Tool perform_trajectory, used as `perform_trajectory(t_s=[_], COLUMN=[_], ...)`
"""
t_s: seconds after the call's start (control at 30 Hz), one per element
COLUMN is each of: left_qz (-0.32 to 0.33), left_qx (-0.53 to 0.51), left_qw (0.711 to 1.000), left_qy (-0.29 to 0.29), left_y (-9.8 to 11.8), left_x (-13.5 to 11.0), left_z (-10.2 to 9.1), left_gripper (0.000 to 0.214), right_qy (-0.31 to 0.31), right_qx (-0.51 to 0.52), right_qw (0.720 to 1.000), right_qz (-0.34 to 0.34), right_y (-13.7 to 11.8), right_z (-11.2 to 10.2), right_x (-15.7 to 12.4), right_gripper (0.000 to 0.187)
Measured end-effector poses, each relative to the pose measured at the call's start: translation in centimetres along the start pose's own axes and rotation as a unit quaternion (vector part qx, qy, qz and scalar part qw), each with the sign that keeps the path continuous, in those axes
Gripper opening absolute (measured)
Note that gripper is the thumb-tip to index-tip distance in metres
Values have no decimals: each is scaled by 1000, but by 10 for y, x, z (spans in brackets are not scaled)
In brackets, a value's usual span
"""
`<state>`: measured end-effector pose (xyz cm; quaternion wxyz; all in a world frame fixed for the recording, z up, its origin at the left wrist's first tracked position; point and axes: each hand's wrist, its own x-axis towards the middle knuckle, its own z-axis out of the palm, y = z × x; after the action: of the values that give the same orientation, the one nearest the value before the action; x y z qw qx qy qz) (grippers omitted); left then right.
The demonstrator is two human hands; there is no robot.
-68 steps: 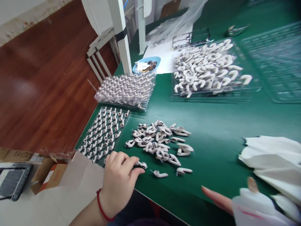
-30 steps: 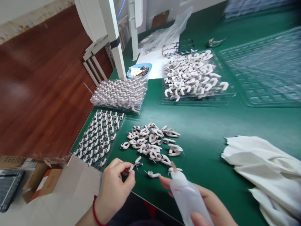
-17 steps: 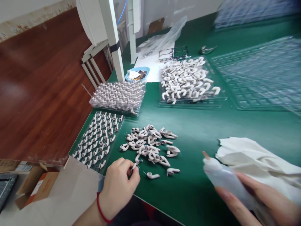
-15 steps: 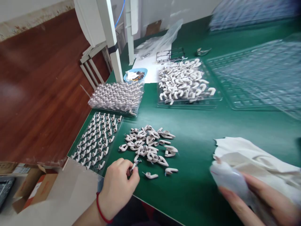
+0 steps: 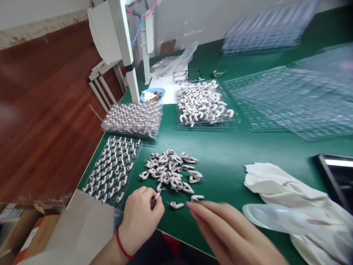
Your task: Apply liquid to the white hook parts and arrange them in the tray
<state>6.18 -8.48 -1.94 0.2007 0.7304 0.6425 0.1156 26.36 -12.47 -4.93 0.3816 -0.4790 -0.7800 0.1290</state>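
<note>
My left hand, with a red cord at the wrist, pinches a small white earbud shell between thumb and fingertips. My right hand reaches in from the lower right, slightly blurred, its fingers stretched out and nothing seen in them. Its fingertips are close to a single earbud shell on the green table. A loose heap of earbud shells, some with fine wires, lies just beyond both hands. A translucent plastic bottle-like thing lies on a cream cloth at the right.
A clear tray with rows of earbud shells lies left, before a filled tray stack. Another heaped tray stands farther back. Empty clear trays, a blue dish and a dark-framed device are also there.
My right hand has let go of the translucent bottle-like thing, now lying on the cloth, and moved left toward the loose shells. My left hand keeps its pinch; the view has shifted right.
</note>
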Motion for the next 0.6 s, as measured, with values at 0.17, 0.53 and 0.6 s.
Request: perform_trajectory(t_s=[0.17, 0.53, 0.6], left_qz=[8, 17, 11], left_qx=[0, -57, -78], left_qw=[1000, 998, 997], left_qy=[-3, -8, -5], left_y=[-2, -11, -14], left_x=[1, 0, -2], left_z=[0, 0, 1], left_gripper=[25, 22, 19], right_qy=[-124, -191, -170], right_qx=[-105, -113, -90], right_qw=[986, 973, 979], right_qz=[-47, -62, -71], right_y=[-7, -5, -4], right_z=[40, 47, 47], right_x=[65, 69, 68], right_gripper=[13, 7, 6])
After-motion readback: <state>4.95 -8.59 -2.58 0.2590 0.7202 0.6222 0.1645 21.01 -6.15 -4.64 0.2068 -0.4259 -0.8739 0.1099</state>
